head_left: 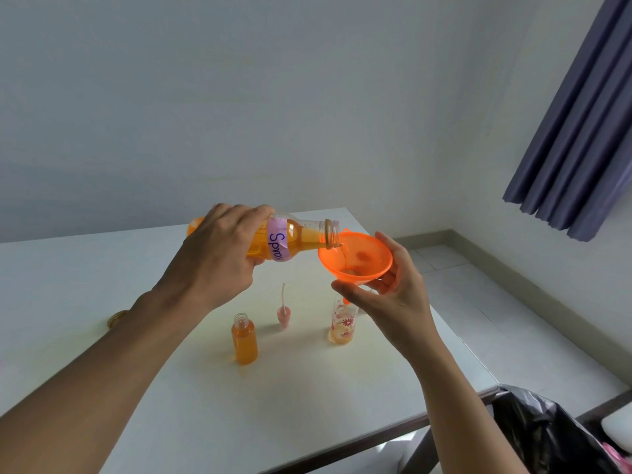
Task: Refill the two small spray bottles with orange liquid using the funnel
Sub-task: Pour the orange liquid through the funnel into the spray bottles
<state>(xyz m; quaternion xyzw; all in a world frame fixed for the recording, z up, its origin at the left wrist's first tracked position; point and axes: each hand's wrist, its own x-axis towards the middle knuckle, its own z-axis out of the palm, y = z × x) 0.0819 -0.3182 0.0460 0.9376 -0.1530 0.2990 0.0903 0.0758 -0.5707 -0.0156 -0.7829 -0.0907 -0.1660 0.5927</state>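
Observation:
My left hand grips a large clear bottle of orange liquid with a purple label, tipped on its side. A thin stream runs from its open mouth into the orange funnel. My right hand holds the funnel from the right and below. The funnel's spout goes down into a small flowered spray bottle, which has a little liquid at its bottom. A second small bottle, uncapped and nearly full of orange liquid, stands to the left on the white table.
A pink spray pump head with its tube pointing up stands between the two small bottles. A gold cap lies behind my left forearm. A bin with a black bag sits past the table's right edge. A purple curtain hangs at the right.

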